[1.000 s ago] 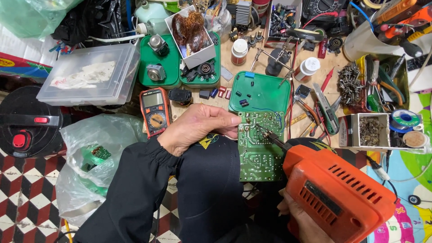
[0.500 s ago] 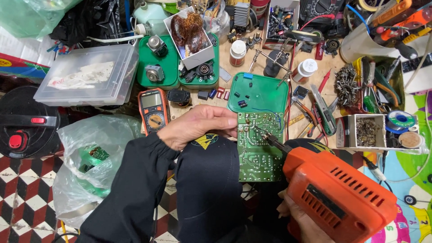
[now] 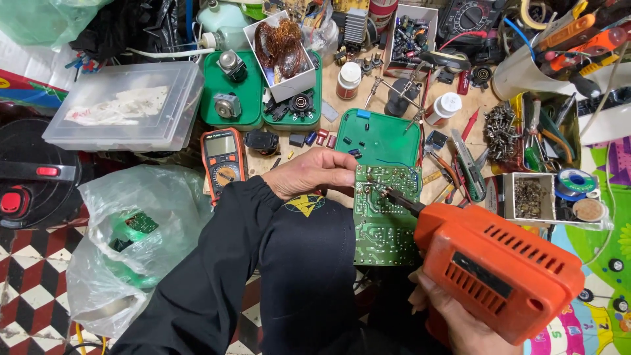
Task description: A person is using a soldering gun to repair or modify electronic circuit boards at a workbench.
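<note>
Most of the right hand (image 3: 453, 315) is hidden under the bulky orange soldering gun (image 3: 499, 269) it grips; only a few fingers show at the lower frame edge, where the gun's handle is cut off. The gun's dark tip rests on the green circuit board (image 3: 384, 213), though the exact solder point it touches is too small to make out.

The wooden surface (image 3: 342, 108) beyond the hands is crowded. Just past the board lies a green tray (image 3: 388, 135) with small parts, and left of the left hand sits an orange multimeter (image 3: 225, 161). Farther left are a clear plastic box (image 3: 128, 115) and a translucent bag (image 3: 128, 243) over a red, white and black checkered floor (image 3: 29, 289).

The left hand (image 3: 315, 172), in a black sleeve (image 3: 217, 276), reaches in from the lower left, palm down, with fingers clamped on the board's upper left edge. The board sits tilted between the two hands, above the person's dark lap.
</note>
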